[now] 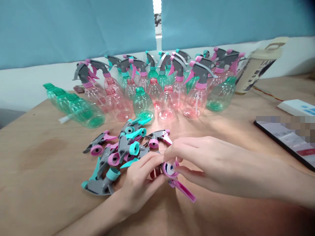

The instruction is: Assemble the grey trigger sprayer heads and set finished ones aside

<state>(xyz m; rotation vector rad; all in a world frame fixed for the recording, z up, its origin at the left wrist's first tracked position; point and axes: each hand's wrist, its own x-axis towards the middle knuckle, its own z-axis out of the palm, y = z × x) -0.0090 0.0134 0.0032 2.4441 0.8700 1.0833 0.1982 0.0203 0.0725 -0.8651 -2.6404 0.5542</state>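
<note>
A grey and pink trigger spray head (173,177) is between my two hands, its pink collar facing up toward me and its trigger pointing down to the right. My left hand (140,180) is closed around its body, which is mostly hidden by the fingers. Curled over the collar from the right, my right hand (206,160) has its thumb and fingers at the rim. A white disc (170,168) shows inside the collar. Just beyond my left hand lies a pile of loose spray heads (128,146) with pink and turquoise collars.
Pink and green bottles stand behind, several with spray heads fitted, such as a pink bottle (195,101); others are open-necked, like a green bottle (142,103). Green bottles (81,109) lean at left. At right are a phone (283,141), a white box (299,108) and a cream tumbler (258,68).
</note>
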